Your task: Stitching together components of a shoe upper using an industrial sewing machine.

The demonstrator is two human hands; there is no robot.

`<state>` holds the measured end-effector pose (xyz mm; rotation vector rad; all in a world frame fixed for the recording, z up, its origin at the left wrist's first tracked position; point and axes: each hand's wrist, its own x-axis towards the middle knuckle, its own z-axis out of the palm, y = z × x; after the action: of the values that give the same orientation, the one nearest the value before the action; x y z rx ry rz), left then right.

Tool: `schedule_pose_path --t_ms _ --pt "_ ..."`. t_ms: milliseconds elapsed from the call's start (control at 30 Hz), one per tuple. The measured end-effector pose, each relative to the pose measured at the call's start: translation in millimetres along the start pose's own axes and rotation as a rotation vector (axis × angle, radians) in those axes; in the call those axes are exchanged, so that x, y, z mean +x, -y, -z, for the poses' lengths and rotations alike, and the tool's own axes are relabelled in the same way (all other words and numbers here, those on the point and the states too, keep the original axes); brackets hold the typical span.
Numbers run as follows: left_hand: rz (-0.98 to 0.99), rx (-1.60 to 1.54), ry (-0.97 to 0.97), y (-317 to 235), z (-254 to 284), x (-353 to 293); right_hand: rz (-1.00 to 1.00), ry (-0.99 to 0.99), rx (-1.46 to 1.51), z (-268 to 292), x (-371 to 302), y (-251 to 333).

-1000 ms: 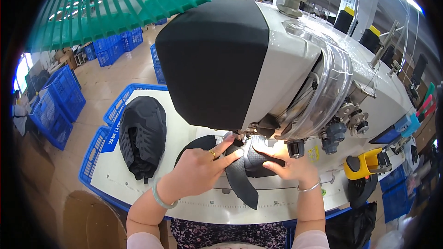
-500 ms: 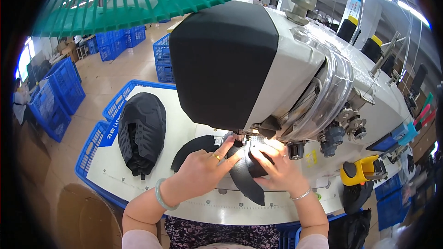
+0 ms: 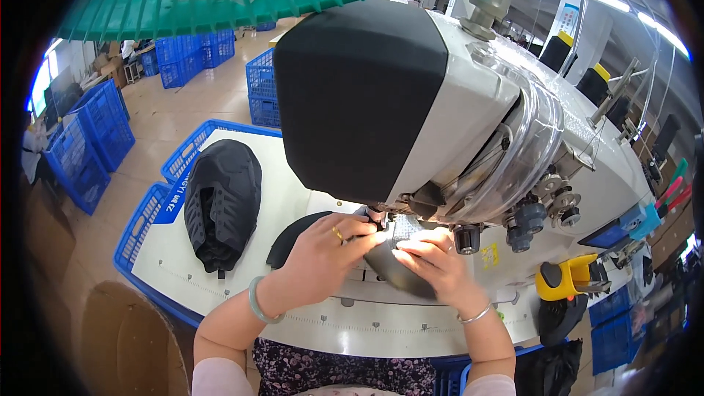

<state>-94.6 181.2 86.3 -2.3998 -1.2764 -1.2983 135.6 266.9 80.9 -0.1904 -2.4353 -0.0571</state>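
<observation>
Under the head of a sewing machine [image 3: 359,103], a dark curved shoe piece [image 3: 383,267] lies by the needle and presser foot [image 3: 378,216]. My left hand [image 3: 323,253] is closed, its fingertips pinching the piece's upper edge beside the foot. Thumb and fingers of my right hand [image 3: 440,268] pinch the same piece on its right side. Its lower end is blurred. A second black curved piece [image 3: 288,240] lies on the white table, partly under my left hand. Two black shoe uppers [image 3: 224,209], seemingly stacked, rest farther left.
Blue baskets [image 3: 139,224] sit along the table's left edge. A green slatted plastic cover [image 3: 220,0] hangs overhead. At right, a yellow-and-black holder [image 3: 568,277] stands near thread guides and knobs [image 3: 524,216]. A cardboard box [image 3: 128,337] stands at lower left.
The curved piece has turned under the foot, and its long tail no longer points down between my hands. My right fingers have closed on its right side. The view has shifted slightly.
</observation>
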Motion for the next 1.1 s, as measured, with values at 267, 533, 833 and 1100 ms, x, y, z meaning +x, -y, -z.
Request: schedule_pose_path --t_ms 267,533,833,1100 --pt "0.254 -0.120 -0.020 -7.6 -1.6 6.9 -0.099 0.083 0.148 -0.2 -0.2 -10.1" --pt "-0.074 0.217 0.005 -8.7 -3.5 1.2 -0.086 -0.112 0.212 -9.6 -5.3 -9.4" --pt "-0.078 0.191 0.036 -8.6 -2.1 3.5 -0.093 -0.173 0.153 -15.0 -1.8 -8.9" --pt "-0.046 0.211 0.105 -10.9 0.2 12.9 -0.099 -0.171 0.171 -17.2 -4.0 -19.0"
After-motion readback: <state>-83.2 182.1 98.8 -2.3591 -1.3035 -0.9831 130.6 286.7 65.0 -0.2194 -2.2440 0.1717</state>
